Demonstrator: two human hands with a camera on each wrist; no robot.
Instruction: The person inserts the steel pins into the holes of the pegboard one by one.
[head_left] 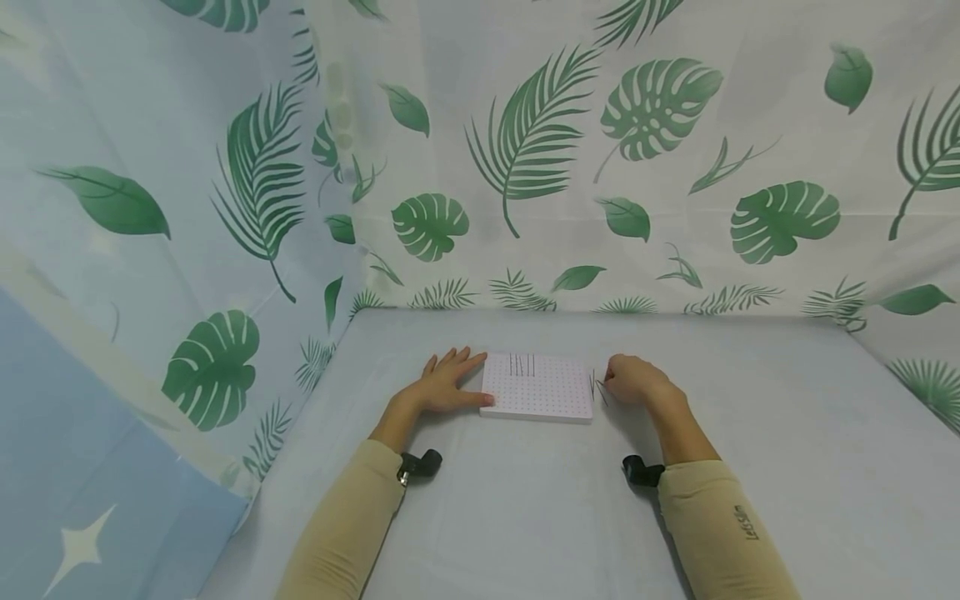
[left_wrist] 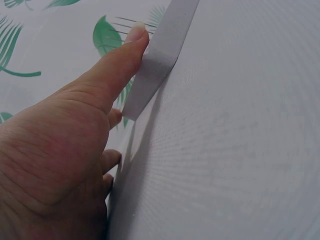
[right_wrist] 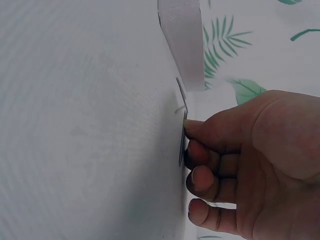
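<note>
A white pegboard with rows of small holes lies on the table. Several thin dark metal pins stand upright in it towards the back left. My left hand rests at the board's left end, fingers spread. Its thumb touches the near left corner, and the index finger reaches the far left corner. Just off the board's right end, a few loose pins lie on the table. There, my right hand has curled fingers, with thumb and index fingertip pinching at one pin.
A pale cloth covers the table. Behind it and on the left hang leaf-patterned curtains. A small black wrist camera sits on the left forearm, another black camera on the right.
</note>
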